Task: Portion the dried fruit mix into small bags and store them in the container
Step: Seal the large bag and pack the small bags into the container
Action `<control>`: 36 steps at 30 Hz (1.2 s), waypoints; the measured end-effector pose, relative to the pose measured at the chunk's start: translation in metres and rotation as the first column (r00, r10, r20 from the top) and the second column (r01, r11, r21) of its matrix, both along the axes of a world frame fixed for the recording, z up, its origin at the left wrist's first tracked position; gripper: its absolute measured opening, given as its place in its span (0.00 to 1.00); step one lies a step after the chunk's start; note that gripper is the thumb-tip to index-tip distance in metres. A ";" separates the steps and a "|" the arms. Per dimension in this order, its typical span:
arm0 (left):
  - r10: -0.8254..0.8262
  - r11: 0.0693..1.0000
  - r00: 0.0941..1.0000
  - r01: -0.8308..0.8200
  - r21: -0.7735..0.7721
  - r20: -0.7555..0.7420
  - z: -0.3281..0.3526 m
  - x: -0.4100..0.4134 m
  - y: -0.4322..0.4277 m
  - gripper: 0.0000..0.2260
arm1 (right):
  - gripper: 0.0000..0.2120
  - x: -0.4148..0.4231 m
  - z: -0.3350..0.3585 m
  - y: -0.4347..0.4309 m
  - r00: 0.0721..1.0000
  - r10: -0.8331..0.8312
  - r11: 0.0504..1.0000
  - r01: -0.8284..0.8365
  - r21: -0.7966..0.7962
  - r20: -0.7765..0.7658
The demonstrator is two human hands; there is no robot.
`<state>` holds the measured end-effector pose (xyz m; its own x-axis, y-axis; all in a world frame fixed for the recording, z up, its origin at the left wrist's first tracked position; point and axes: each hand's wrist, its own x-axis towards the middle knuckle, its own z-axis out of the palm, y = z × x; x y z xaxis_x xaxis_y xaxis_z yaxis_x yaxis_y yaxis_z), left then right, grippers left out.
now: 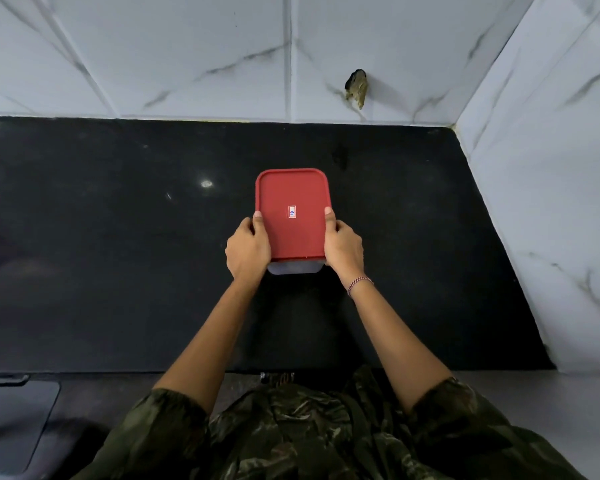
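From my remote view through the head camera, both bare arms reach straight forward from the bottom of the frame and meet at the centre. They hold a rectangular container (293,268) closed with a red lid (291,216). Only a strip of the pale, clear base shows under the lid's near edge. The left hand (248,251) grips the container's left side, thumb lying along the lid's rim and fingers curled out of sight beneath. The right hand (343,249) mirrors it on the right side, thumb on the rim, with a thin beaded bracelet (360,284) at the wrist. A small sticker (292,213) sits in the middle of the lid. The container is over the middle of a glossy black countertop (118,237); I cannot tell whether it rests there or is lifted. White marble-look wall tiles (187,46) fill the top and right of the frame, with a ragged dark hole (356,87) at upper right of centre. A camouflage shirt (309,427) with short sleeves fills the bottom edge.
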<state>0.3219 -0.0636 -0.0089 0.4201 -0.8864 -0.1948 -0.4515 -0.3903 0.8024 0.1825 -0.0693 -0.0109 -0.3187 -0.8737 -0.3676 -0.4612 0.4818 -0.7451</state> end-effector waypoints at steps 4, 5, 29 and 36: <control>0.286 0.957 0.856 -0.273 0.093 -0.432 -0.013 -0.003 0.023 0.18 | 0.35 -0.012 0.004 0.007 0.996 0.019 0.999 -0.023 0.044 0.086; 0.341 0.940 0.811 -0.308 0.150 -0.474 -0.019 -0.005 0.033 0.16 | 0.33 -0.019 0.003 0.011 0.995 0.007 0.999 -0.010 0.030 0.101; -0.241 0.906 0.840 0.374 0.196 -0.486 -0.026 -0.122 0.079 0.13 | 0.01 -0.089 -0.038 0.068 0.994 0.082 0.997 -0.083 -0.006 -0.066; -0.206 0.943 0.828 0.310 0.120 -0.521 -0.015 -0.134 0.050 0.15 | 0.04 -0.087 -0.019 0.024 0.989 0.065 0.991 -0.080 -0.111 -0.136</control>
